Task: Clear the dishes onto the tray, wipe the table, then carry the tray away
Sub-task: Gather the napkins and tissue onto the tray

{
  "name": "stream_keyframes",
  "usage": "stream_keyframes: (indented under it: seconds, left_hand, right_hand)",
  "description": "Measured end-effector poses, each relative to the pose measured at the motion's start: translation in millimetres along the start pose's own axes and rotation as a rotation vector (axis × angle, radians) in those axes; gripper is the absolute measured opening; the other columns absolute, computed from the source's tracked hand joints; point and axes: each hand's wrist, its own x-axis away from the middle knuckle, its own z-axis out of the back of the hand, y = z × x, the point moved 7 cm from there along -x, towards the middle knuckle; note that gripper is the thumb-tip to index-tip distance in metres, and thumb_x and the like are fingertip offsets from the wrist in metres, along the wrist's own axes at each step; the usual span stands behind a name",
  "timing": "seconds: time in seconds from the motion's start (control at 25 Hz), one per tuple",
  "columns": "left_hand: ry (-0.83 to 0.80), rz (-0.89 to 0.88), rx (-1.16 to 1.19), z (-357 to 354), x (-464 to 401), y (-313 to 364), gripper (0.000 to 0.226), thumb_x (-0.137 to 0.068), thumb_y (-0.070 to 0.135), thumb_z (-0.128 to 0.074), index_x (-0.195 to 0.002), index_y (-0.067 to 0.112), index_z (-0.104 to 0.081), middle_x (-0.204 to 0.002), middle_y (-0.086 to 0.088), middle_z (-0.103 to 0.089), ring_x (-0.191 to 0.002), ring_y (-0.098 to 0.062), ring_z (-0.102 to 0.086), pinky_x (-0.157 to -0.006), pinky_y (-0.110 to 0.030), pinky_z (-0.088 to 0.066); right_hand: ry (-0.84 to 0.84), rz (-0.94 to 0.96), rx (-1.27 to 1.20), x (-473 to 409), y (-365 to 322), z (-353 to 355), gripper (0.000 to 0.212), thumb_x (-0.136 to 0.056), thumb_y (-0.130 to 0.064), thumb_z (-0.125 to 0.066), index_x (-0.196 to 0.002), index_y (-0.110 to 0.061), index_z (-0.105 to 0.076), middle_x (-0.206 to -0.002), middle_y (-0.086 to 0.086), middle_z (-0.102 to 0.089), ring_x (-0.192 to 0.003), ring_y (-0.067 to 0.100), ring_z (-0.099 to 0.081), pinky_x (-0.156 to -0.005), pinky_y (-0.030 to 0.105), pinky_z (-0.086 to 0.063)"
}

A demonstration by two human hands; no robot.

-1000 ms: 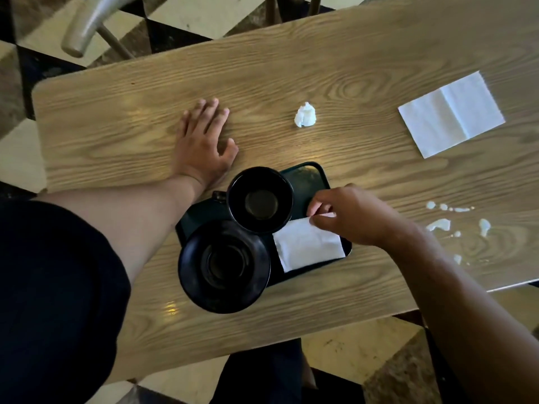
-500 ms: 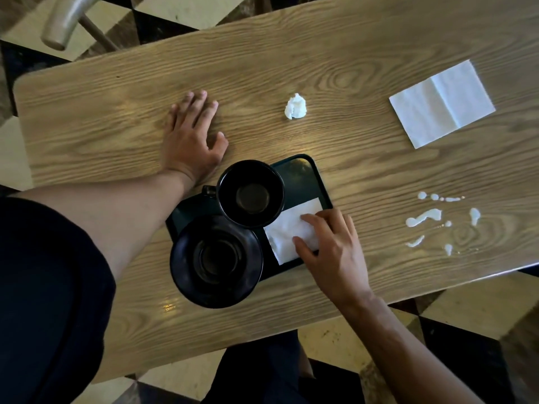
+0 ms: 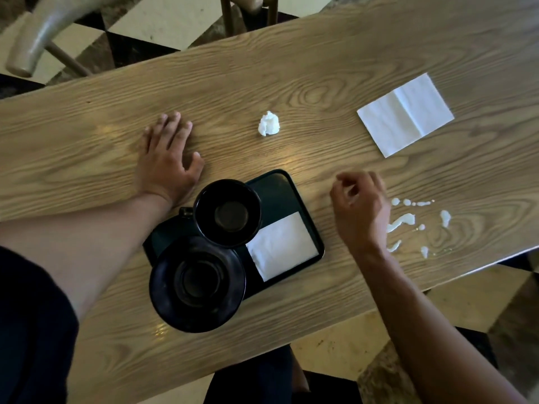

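Left hand (image 3: 167, 164) flat, fingers spread on bench (image 3: 87, 147); right hand (image 3: 360, 209) loosely curled, empty, beside tray (image 3: 280, 191).

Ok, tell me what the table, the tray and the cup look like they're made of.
Table: wood or wood-look laminate, with bold printed-looking grain and a satin sheen.
Tray: probably dark plastic, smooth with a raised, rounded rim.
Cup: likely glazed ceramic, black and glossy with a thick rim; the material can't be confirmed.
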Motion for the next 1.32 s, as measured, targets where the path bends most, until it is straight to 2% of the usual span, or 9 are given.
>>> stream_keyframes:
  seconds: [0.08, 0.2, 0.44, 0.68, 0.96, 1.04, 1.12, 1.2, 1.32]
  left_hand:
    - [0.022, -0.008, 0.010, 0.3, -0.9, 0.7, 0.065, -0.091, 0.039, -0.046, -0.149, 0.010, -0.050, -0.161, -0.013, -0.040, -0.152, -0.033, -0.030, -0.124, -0.054, -0.018]
    - [0.023, -0.010, 0.015, -1.2, -2.0, 1.5, 0.065, -0.089, 0.038, -0.047, -0.148, 0.010, -0.051, -0.161, -0.013, -0.040, -0.151, -0.033, -0.031, -0.124, -0.055, -0.020]
    - [0.063, -0.025, 0.017, 0.0, -1.3, 2.6, 0.065, -0.087, 0.036, -0.048, -0.145, 0.008, -0.054, -0.159, -0.015, -0.043, -0.150, -0.034, -0.034, -0.122, -0.057, -0.023]
    - [0.027, -0.008, 0.004, -0.5, -1.7, 1.8, 0.066, -0.088, 0.038, -0.045, -0.147, 0.010, -0.052, -0.161, -0.013, -0.040, -0.152, -0.031, -0.030, -0.124, -0.055, -0.021]
    - [-0.018, 0.005, -0.003, -0.3, -0.7, 1.9, 0.067, -0.089, 0.039, -0.044, -0.150, 0.011, -0.049, -0.164, -0.011, -0.036, -0.154, -0.029, -0.025, -0.126, -0.052, -0.016]
    - [-0.027, 0.008, -0.006, 0.5, -0.5, 2.3, 0.066, -0.090, 0.038, -0.044, -0.150, 0.011, -0.048, -0.164, -0.010, -0.035, -0.155, -0.028, -0.024, -0.126, -0.052, -0.015]
    - [-0.038, 0.017, 0.000, 0.4, -0.1, 3.2, 0.066, -0.090, 0.038, -0.045, -0.151, 0.012, -0.047, -0.165, -0.010, -0.034, -0.155, -0.027, -0.023, -0.127, -0.052, -0.014]
    - [-0.037, 0.018, 0.007, 1.1, -0.2, 4.0, 0.066, -0.090, 0.038, -0.045, -0.151, 0.012, -0.047, -0.165, -0.010, -0.034, -0.155, -0.027, -0.022, -0.126, -0.052, -0.014]
    - [-0.028, 0.018, -0.001, 1.7, 0.5, 3.6, 0.065, -0.090, 0.037, -0.045, -0.150, 0.011, -0.048, -0.164, -0.010, -0.035, -0.155, -0.027, -0.024, -0.126, -0.053, -0.015]
  right_hand:
    - [0.162, -0.136, 0.010, -56.1, 34.3, 15.5, 0.020, -0.087, -0.023, -0.060, -0.100, -0.013, -0.072, -0.096, 0.002, -0.065, -0.088, 0.025, -0.062, -0.082, 0.020, -0.041]
    - [0.234, -0.223, 0.118, -111.9, 67.8, 31.2, 0.034, -0.081, -0.028, -0.051, -0.108, -0.016, -0.069, -0.109, 0.007, -0.063, -0.104, 0.028, -0.058, -0.096, 0.030, -0.043]
    - [0.040, -0.302, 0.410, -157.3, 89.3, 32.8, 0.042, -0.085, -0.032, -0.054, -0.124, -0.017, -0.061, -0.133, 0.012, -0.054, -0.129, 0.034, -0.044, -0.111, 0.043, -0.033]
    - [0.058, -0.339, 0.341, -162.7, 99.8, 42.8, 0.031, -0.080, -0.031, -0.054, -0.099, -0.016, -0.073, -0.122, 0.014, -0.060, -0.120, 0.035, -0.054, -0.106, 0.042, -0.043]
    - [0.199, -0.302, 0.151, -147.9, 76.1, 55.7, 0.026, -0.077, -0.031, -0.055, -0.090, -0.014, -0.071, -0.104, 0.008, -0.071, -0.099, 0.023, -0.063, -0.090, 0.032, -0.045]
    - [0.090, -0.250, -0.118, -135.6, 52.4, 57.6, 0.015, -0.073, -0.022, -0.054, -0.076, -0.021, -0.068, -0.085, -0.003, -0.073, -0.080, 0.013, -0.064, -0.073, 0.030, -0.049]
    - [-0.142, -0.171, -0.365, -118.7, 21.9, 57.9, 0.017, -0.069, -0.013, -0.051, -0.061, -0.025, -0.061, -0.064, -0.010, -0.062, -0.062, 0.009, -0.051, -0.055, 0.025, -0.037]
    - [-0.364, -0.153, -0.503, -99.8, -0.8, 55.1, 0.017, -0.063, -0.008, -0.049, -0.057, -0.022, -0.056, -0.056, 0.001, -0.043, -0.055, 0.014, -0.033, -0.051, 0.030, -0.020]
    - [-0.664, -0.263, -0.680, -69.5, -18.2, 36.5, 0.021, -0.067, -0.004, -0.047, -0.060, -0.021, -0.057, -0.057, 0.007, -0.030, -0.053, 0.015, -0.025, -0.051, 0.033, -0.014]
